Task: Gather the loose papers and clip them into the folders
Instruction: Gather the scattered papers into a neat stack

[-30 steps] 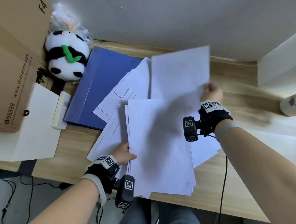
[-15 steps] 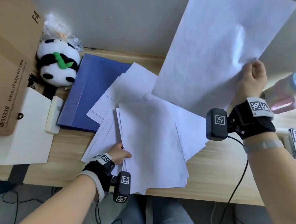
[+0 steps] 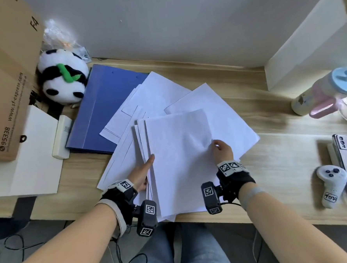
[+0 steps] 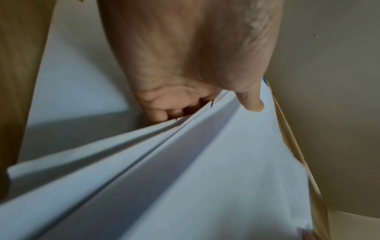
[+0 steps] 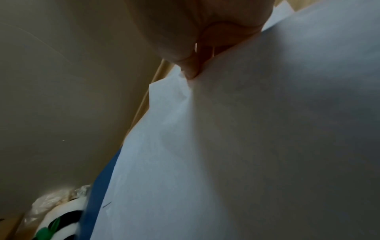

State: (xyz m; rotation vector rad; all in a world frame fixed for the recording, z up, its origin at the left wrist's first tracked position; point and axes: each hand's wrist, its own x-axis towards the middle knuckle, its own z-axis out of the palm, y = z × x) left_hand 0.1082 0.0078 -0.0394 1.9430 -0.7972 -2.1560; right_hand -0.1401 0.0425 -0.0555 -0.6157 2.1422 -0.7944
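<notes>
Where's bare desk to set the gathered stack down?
Bare wood lies between the spread white sheets and the white game controller, plus the strip along the wall behind them. The left is crowded: blue folder, plush panda, cardboard box.

Both forearms reach in from 6 o'clock, each wrist wearing a black strap. The left hand grips the paper stack at its 9 o'clock edge, thumb on top, fingers curled beneath. The right hand pinches the top sheet's 3 o'clock edge.
</notes>
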